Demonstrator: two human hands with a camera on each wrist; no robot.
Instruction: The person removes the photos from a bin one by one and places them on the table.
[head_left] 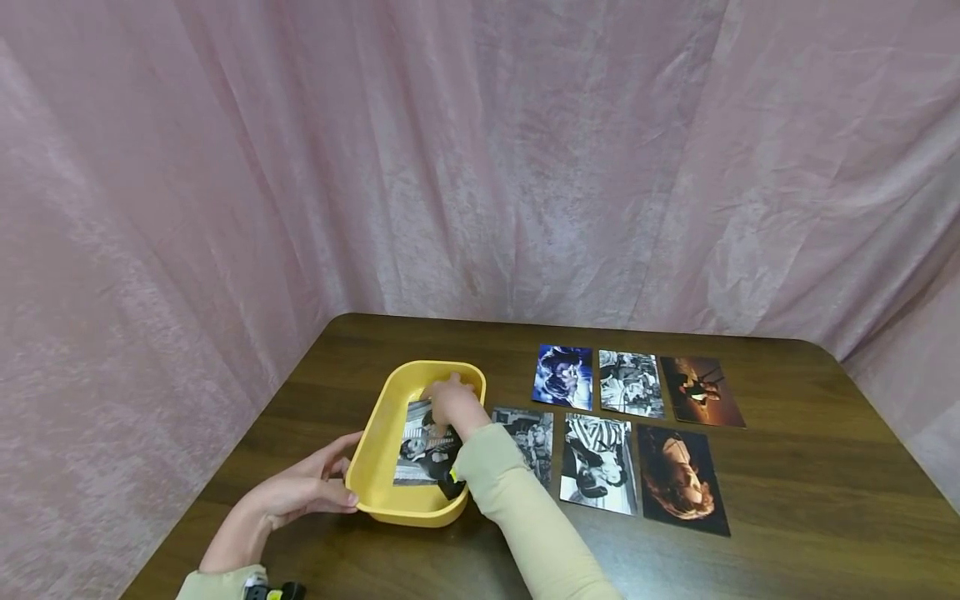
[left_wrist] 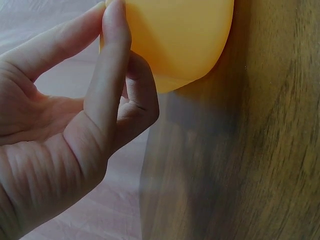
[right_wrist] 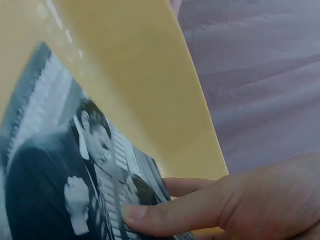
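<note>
A yellow plastic tray (head_left: 378,475) sits at the left of the wooden table. My left hand (head_left: 300,490) pinches the tray's near left rim between thumb and fingers, also visible in the left wrist view, where the tray's corner (left_wrist: 185,40) shows. Reaching into the tray, my right hand (head_left: 456,407) grips a black-and-white photo card (head_left: 420,454) by its edge. In the right wrist view the thumb lies across the card's printed face (right_wrist: 45,170), with fingers behind it. The right forearm covers part of the tray's right side.
Right of the tray lie several photo cards in two rows: a blue one (head_left: 564,377), black-and-white ones (head_left: 630,383), a brown one (head_left: 702,392) and a dark portrait (head_left: 682,479). The right sleeve partly covers another card (head_left: 531,437). Pink curtains (head_left: 525,167) hang behind the table.
</note>
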